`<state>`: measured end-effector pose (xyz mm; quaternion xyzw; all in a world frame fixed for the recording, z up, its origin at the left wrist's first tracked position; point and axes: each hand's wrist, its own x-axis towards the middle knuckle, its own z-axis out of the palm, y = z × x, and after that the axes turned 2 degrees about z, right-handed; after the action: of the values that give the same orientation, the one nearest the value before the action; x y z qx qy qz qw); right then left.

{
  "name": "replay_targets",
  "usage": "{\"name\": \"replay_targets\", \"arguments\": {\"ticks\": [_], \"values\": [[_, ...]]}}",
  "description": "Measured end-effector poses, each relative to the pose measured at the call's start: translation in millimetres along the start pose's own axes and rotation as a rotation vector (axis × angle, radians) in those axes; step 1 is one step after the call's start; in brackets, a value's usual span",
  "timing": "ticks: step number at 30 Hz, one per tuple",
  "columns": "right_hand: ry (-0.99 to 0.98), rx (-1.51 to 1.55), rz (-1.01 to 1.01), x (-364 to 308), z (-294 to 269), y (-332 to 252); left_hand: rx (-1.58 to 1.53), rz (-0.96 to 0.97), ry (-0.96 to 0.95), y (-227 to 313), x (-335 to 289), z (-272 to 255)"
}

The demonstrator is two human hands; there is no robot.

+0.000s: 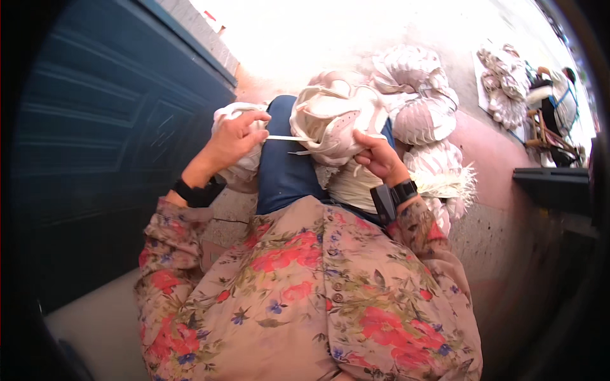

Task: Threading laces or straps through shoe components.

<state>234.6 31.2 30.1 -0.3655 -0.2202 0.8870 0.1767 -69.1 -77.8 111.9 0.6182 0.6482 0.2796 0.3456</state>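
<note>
A pale pinkish-white shoe upper rests over my lap among other light uppers bunched behind it. My right hand grips its right edge, thumb on top. From its eyelets a white shoelace runs taut to the left, its end pinched in the fingers of my left hand. A second loose lace end hangs just below. Under and behind my left hand lies another whitish bundle, partly covered by the hand.
Stacked bundles of pale shoe uppers stand to my right, with a bunch of white laces nearer me. A blue panelled door borders the left. Far right, a person sits on a wooden chair beside more uppers.
</note>
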Motion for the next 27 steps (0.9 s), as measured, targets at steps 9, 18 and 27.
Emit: {"name": "replay_targets", "arguments": {"ticks": [9, 18, 27], "values": [[-0.217, -0.161, 0.150, 4, -7, 9, -0.145, -0.028, 0.223, 11, 34, 55], [0.123, -0.194, -0.305, -5, -47, -23, 0.290, 0.506, -0.141, 40, -5, 120], [1.054, 0.407, -1.050, -116, -130, -78, 0.632, 0.425, -0.192, 30, -11, 124]]}}
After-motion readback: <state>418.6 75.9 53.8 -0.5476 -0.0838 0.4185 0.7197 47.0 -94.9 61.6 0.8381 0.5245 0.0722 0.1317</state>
